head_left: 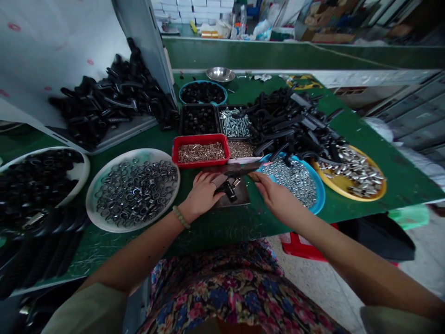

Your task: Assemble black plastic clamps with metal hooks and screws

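My left hand (pixel 203 192) is closed on a small black part (pixel 227 190) with a metal piece, resting over a grey metal plate (pixel 239 199) on the green table (pixel 215 227). My right hand (pixel 273 195) pinches the end of a long dark flat tool (pixel 239 170) that lies across the plate. The red tray (pixel 200 149) of small pins sits just beyond both hands.
A white plate of metal rings (pixel 134 188) lies to the left, a blue dish of shiny balls (pixel 295 178) and a yellow dish of metal pieces (pixel 351 171) to the right. Heaps of black plastic parts (pixel 292 120) and bins of screws (pixel 234 123) stand behind.
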`<state>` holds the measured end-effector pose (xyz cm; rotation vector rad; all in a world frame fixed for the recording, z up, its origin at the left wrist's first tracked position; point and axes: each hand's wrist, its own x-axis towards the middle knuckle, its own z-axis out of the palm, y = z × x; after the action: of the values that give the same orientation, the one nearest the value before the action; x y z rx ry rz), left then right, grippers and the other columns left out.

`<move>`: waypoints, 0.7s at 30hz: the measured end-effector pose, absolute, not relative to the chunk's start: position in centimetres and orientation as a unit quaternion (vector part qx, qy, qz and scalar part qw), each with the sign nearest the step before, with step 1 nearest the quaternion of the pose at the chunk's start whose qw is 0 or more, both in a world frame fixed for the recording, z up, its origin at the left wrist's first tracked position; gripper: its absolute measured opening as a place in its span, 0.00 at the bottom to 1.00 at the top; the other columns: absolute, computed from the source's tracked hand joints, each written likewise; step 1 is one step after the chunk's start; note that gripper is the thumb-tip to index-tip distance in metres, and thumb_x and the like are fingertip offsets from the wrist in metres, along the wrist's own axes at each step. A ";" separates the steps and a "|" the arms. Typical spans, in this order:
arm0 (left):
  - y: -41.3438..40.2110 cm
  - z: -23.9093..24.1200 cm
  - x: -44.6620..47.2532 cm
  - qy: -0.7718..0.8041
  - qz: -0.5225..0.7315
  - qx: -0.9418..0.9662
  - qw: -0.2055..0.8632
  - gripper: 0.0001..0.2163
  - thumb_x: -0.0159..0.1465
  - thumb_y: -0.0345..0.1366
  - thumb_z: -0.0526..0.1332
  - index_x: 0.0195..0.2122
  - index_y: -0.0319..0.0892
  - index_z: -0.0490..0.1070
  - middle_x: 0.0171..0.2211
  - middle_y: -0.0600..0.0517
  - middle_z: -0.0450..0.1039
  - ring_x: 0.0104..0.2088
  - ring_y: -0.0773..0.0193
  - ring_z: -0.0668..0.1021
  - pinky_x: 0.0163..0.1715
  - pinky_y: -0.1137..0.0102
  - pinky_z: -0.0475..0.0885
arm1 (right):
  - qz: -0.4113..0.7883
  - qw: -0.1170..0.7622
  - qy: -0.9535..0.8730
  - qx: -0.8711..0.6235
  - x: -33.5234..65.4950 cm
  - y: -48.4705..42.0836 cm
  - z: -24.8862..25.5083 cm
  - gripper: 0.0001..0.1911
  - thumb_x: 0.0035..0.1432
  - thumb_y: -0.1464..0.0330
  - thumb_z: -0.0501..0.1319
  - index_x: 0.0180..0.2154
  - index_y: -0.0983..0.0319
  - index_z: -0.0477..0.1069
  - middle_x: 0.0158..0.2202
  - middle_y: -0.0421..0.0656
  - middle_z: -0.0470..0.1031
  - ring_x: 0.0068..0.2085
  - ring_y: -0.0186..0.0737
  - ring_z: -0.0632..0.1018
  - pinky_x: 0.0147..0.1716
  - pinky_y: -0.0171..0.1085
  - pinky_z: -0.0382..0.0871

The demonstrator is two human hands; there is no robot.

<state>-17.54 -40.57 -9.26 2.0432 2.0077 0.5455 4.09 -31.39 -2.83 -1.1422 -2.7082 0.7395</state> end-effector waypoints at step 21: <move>-39.3 -6.5 -16.3 0.635 0.322 0.606 0.355 0.14 0.69 0.33 0.49 0.50 0.37 0.70 0.45 0.44 0.76 0.47 0.58 0.76 0.52 0.61 0.69 | -0.090 0.076 -0.928 -0.354 7.8 -22.8 -5.8 0.19 0.68 0.61 0.50 0.51 0.60 0.74 0.41 0.50 0.77 0.45 0.48 0.72 0.42 0.43 0.61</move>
<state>-16.30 -39.27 -6.49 1.5650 1.6407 0.8317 7.79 -22.81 -5.77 -1.0621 -2.7815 -0.2711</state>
